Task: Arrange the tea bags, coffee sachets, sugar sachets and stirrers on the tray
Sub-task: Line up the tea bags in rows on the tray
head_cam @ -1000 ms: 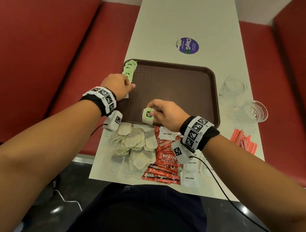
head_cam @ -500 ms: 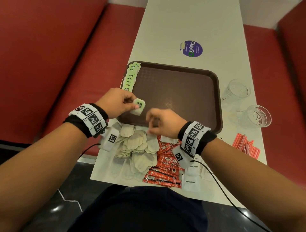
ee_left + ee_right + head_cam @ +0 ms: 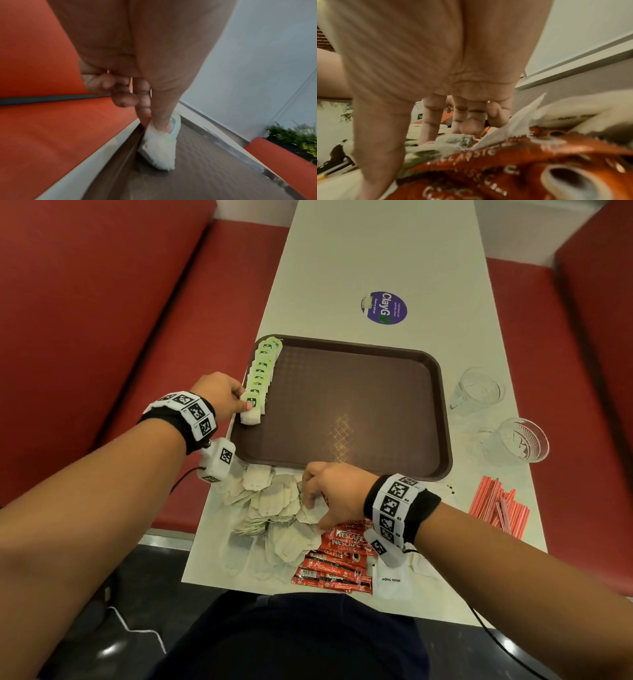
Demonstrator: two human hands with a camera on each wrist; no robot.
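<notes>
My left hand (image 3: 219, 395) pinches a tea bag (image 3: 251, 409) between thumb and fingers (image 3: 145, 108), at the near end of the row (image 3: 263, 368) along the tray (image 3: 359, 412) left edge. My right hand (image 3: 334, 491) has fingers (image 3: 429, 121) spread down on the loose bags (image 3: 274, 505) beside coffee sachets (image 3: 339, 559); grip unclear.

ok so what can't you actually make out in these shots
- Head view: whether the right hand has pinched a tea bag from the loose pile; its own fingers cover the contact.
- Right wrist view: the fingertips are blurred among the bags and coffee sachets.
- Left wrist view: the tea bag held by the left hand is motion-blurred, its label unreadable.
- Head view: sugar sachets lie partly under the right wrist.
</notes>
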